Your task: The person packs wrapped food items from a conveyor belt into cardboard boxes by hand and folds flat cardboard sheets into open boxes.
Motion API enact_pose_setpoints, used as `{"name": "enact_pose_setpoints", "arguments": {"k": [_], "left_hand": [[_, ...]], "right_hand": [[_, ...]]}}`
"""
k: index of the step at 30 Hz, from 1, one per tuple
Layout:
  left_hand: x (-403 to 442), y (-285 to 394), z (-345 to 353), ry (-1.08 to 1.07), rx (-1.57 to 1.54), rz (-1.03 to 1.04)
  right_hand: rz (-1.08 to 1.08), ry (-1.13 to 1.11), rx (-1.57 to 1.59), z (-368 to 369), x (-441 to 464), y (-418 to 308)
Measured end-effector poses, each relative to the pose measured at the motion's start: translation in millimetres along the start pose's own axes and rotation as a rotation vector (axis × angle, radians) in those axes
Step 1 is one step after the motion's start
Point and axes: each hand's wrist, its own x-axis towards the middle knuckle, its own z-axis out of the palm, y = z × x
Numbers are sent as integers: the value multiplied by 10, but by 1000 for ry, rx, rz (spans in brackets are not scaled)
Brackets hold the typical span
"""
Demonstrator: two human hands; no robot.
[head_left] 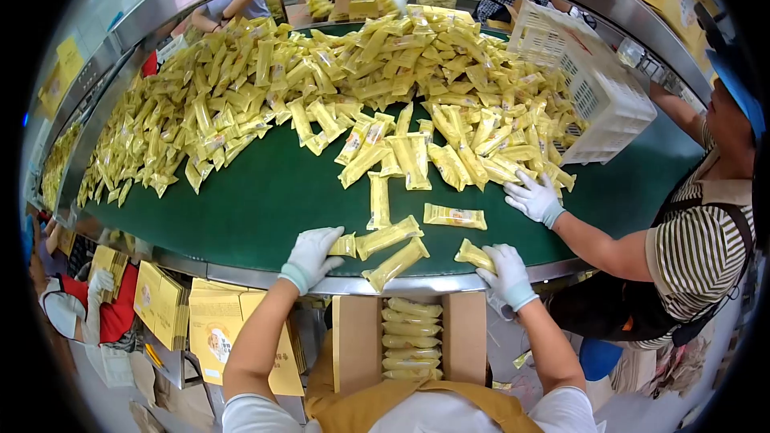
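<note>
My left hand (314, 257), in a white glove, is closed on the end of a yellow wrapped snack packet (344, 245) at the near edge of the green table. On the other side, my gloved right hand (506, 273) grips another yellow packet (475, 255), its free end pointing left. Between my hands lie loose packets, among them one flat packet (455, 216) and two slanted ones (390, 237) (396, 264). Below, against my body, an open cardboard box (358, 345) holds a column of several packets (411, 340).
A large heap of yellow packets (385, 64) covers the far side of the green surface (265, 216). At right, a co-worker tilts a white plastic crate (613, 108) and rests a gloved hand (535, 197) by the heap. Flattened cartons (220, 333) stand at lower left.
</note>
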Motion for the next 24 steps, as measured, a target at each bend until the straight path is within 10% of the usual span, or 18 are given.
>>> {"name": "enact_pose_setpoints", "arguments": {"k": [2,8,15,24], "left_hand": [[25,-154,-173,-170,-34,-89],[910,341,-264,194,-355,-370],[1684,728,187,-61,-63,-789],[1143,281,-565,-226,-237,-369]], "right_hand": [[98,-194,128,-334,41,-127],[-223,143,255,-497,870,-387],[-64,-371,-312,-158,1412,-615],[-591,-458,88,69,1264,-1279]]}}
